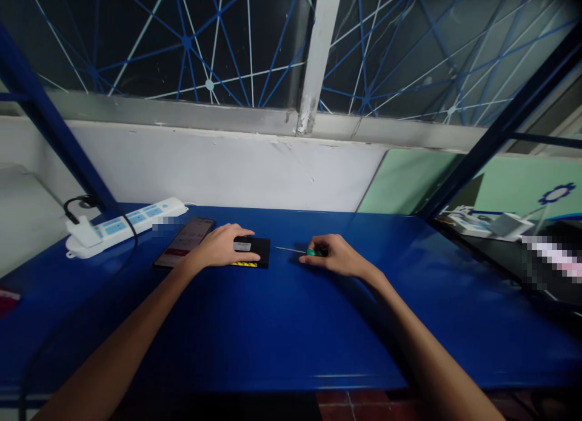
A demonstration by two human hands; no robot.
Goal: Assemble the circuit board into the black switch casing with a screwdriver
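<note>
Head view, looking down on a blue bench (291, 342).

- Left hand (222, 246) lies on the left end of a flat black pack (257, 250). The fingers run across the top and the thumb follows the near edge. Can't tell whether it pinches the pack or only presses it down.
- The pack lies flat on the bench at centre. It has a white label, half covered by the fingers, and a yellow strip along the near edge. The print is too small to read.
- Right hand (340, 258) is closed on a screwdriver (311, 252). Only a bit of green handle shows past the fingers. The thin shaft points left and lies low over the bench, its tip near the pack but apart from it.
- A phone (184, 241) lies face up just left of the left hand, its near corner hidden by the wrist. The screen is lit but blurred.
- A white power strip (122, 224) sits at far left with a black cable plugged in. One end is pixelated.
- Right edge: a neighbouring surface is dim and cluttered, with a pale boxy device (504, 225) and a pixelated patch. Nothing else there can be made out.
</note>
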